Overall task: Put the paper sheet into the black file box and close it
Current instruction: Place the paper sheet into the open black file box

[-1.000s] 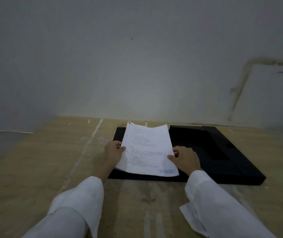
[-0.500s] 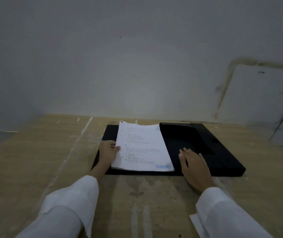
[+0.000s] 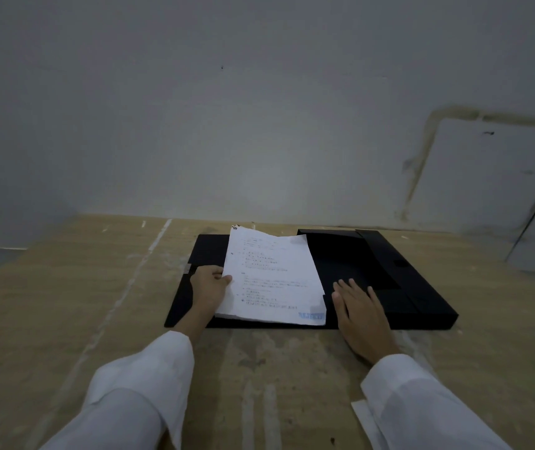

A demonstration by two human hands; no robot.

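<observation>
The black file box (image 3: 389, 280) lies open and flat on the wooden table, its lid panel to the left and its walled tray to the right. A white printed paper sheet (image 3: 272, 277) with a blue stamp at its near right corner lies tilted over the middle of the box. My left hand (image 3: 209, 287) pinches the sheet's left edge. My right hand (image 3: 361, 316) rests flat, fingers spread, on the near edge of the right tray, just right of the sheet and not holding it.
The wooden table (image 3: 97, 303) is pale, with white streaks, and ends at a grey wall (image 3: 259, 125) close behind the box. A white scrap of paper (image 3: 365, 420) lies by my right sleeve at the near right.
My right hand let go of the sheet's right edge and came down flat on the box. The sheet sank lower over the box, held only by my left hand.
</observation>
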